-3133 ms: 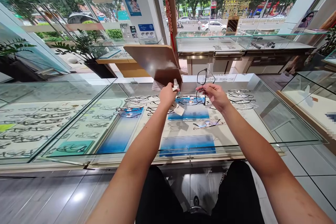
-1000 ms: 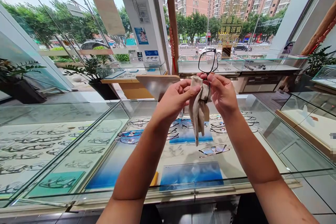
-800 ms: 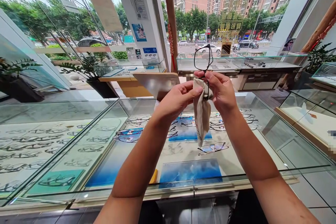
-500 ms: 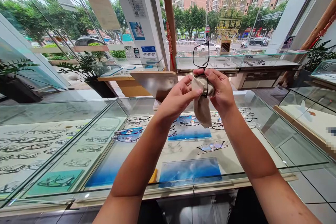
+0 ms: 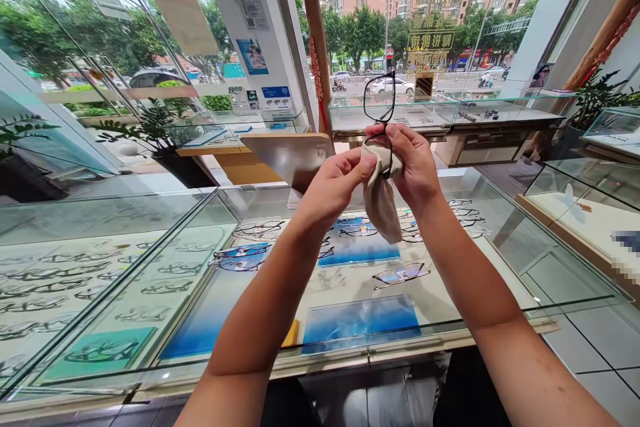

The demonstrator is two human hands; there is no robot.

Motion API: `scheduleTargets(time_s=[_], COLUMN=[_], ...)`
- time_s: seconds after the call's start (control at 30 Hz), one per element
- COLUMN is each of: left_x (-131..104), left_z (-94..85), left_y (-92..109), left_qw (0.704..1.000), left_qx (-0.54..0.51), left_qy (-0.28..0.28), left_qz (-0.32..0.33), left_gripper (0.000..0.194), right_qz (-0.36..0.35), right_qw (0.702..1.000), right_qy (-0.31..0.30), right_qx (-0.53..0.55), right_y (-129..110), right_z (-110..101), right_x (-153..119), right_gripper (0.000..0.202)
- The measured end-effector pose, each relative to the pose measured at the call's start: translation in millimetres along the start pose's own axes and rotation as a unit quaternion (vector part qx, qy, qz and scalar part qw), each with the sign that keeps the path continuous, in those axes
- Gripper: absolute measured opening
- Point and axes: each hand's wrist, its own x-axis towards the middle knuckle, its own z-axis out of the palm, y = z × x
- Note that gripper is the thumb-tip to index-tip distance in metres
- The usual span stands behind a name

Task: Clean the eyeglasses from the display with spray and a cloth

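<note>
A long, clear-glass display case with a cream floor (image 5: pixel 440 293) is stretching across beneath both forearms. Above it, the left hand (image 5: pixel 331 188) and the right hand (image 5: pixel 414 165) are facing each other, nearly level and close together. Between them, a pair of thin black-framed eyeglasses (image 5: pixel 381 119) is standing on end, its long axis running roughly upright: one lens is clearing the fingers, while the other is sitting low between the hands. The eyeglasses are lying to the left hand's right and to the right hand's left. The right hand is the nearer, its thumb and fingers pinching the frame around the bridge. The left hand is pinching a beige, soft-looking cloth (image 5: pixel 383 207) between thumb and fingers, and the cloth is bunching against the lower rim.

Behind the left hand, a smooth brown board with rounded corners (image 5: pixel 285 150) is leaning at a slant. Inside the case, a glossy blue rectangular sheet (image 5: pixel 363 323) is lying flat, shading from dark to pale. Just beyond it, thin-rimmed spectacles with bluish reflections (image 5: pixel 401 273) are resting. Smallest of all, the cloth's loose end is hanging in soft folds, tapering below the hands.
</note>
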Motion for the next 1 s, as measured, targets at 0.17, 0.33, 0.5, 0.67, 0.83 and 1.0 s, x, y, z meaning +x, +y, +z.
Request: scheduleTargets(time_s=[0.17,0.33,0.5,0.67,0.83,1.0], left_x=[0.7,-0.2,-0.5,1.4,3.0,2.8], left_z=[7.0,14.3,16.3,12.1,7.6,3.4], left_y=[-2.8,-5.6,-8.2,-11.2,-11.8,-11.3], left_qw=[0.998,0.992,0.98,0.965,0.971,0.992], left_qx=[-0.016,0.005,0.043,0.067,0.071,0.031], left_qy=[0.055,0.107,0.154,0.215,0.187,0.112], left_qz=[0.031,0.06,0.115,0.133,0.132,0.058], left_gripper=[0.044,0.049,0.048,0.05,0.046,0.047], right_qz=[0.002,0.015,0.008,-0.007,-0.014,0.017], right_qw=[0.999,0.999,0.998,0.999,0.999,1.0], right_qy=[-0.012,-0.012,-0.036,-0.034,-0.027,-0.01], right_qx=[0.04,0.033,0.054,0.018,0.045,0.016], right_y=[2.4,2.0,7.2,15.8,11.9,2.6], right_z=[0.6,4.8,11.4,15.0,14.4,10.0], right_x=[-0.5,-4.3,-7.8,-9.6,-9.4,-7.7], right_gripper=[0.04,0.041,0.036,0.036,0.031,0.038])
